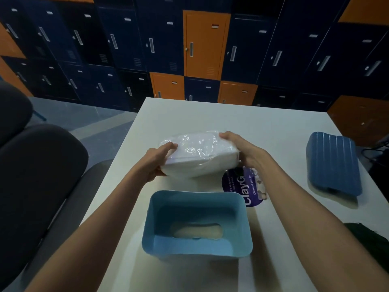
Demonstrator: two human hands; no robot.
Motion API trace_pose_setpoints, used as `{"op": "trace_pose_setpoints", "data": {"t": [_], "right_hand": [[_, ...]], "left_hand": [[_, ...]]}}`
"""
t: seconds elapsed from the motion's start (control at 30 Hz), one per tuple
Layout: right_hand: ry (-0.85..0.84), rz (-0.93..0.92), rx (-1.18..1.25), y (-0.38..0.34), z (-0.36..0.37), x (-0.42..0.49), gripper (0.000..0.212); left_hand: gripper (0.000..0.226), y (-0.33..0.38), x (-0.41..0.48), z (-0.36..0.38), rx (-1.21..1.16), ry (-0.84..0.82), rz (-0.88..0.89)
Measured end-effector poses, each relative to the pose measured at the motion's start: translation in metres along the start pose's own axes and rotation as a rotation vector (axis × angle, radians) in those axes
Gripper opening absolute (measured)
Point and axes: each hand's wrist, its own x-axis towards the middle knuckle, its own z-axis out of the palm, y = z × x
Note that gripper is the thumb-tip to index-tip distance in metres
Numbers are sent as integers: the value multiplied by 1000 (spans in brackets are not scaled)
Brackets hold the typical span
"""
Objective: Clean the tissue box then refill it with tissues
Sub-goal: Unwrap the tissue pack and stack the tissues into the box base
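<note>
Two hands on one tissue pack right now, white tissues in clear crinkly plastic, gripped at both ends. It's over the white table, just past the tissue box. The left hand has its thumb on top of the near-left corner, and the rest of its fingers go underneath where I can't see them. The right hand curls over the far-right end, thumb hidden behind the pack. Can't tell if the pack's underside is touching the table or not.

The light blue box sits open side up, closest to the camera, nothing in it, and you can see the oval slot in its bottom. A darker blue ribbed lid lies well off to the right. A purple round sticker is half covered by the pack, wrist and box, so only "Clean as you go" reads properly. Some dark green thing is cut off at the right edge, no idea what it is. Grey chair on the left, blue and orange lockers behind
</note>
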Motion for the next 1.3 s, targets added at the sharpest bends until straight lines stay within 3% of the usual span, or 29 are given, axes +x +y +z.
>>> {"op": "trace_pose_setpoints", "data": {"t": [0.17,0.27,0.37,0.43,0.47,0.57,0.7,0.73,0.87,0.97,1.13,1.3], "right_hand": [[-179,-87,181,-13,-13,-28,43],[-94,-130,46,-36,-17,-55,34],[98,-183,-133,-65,-24,-77,33],[225,-213,-227,-77,-28,-84,42],[266,-213,-266,-79,-29,-84,48],[311,-167,-354,-72,-22,-86,57],[194,-93,-304,-62,-15,-89,102],[158,-90,-252,-62,-16,-90,102],[223,-167,-186,-68,-31,-101,58],[353,-216,-293,-76,-37,-108,43],[489,-448,-354,-94,-23,-114,30],[572,-639,-543,-102,5,-114,35]], "left_hand": [[60,5,-9,15,-87,-113,-20],[63,16,-15,24,20,-181,-27],[77,32,-21,38,300,1,136],[81,47,-33,50,398,108,367],[80,54,-39,57,402,83,463],[86,66,-57,81,383,-152,598],[107,65,-68,108,391,-248,743],[107,64,-69,112,407,-232,786],[102,60,-66,114,425,-187,830],[106,58,-63,112,466,-195,793],[64,65,-71,119,413,-192,848],[97,76,-74,125,412,4,791]]}}
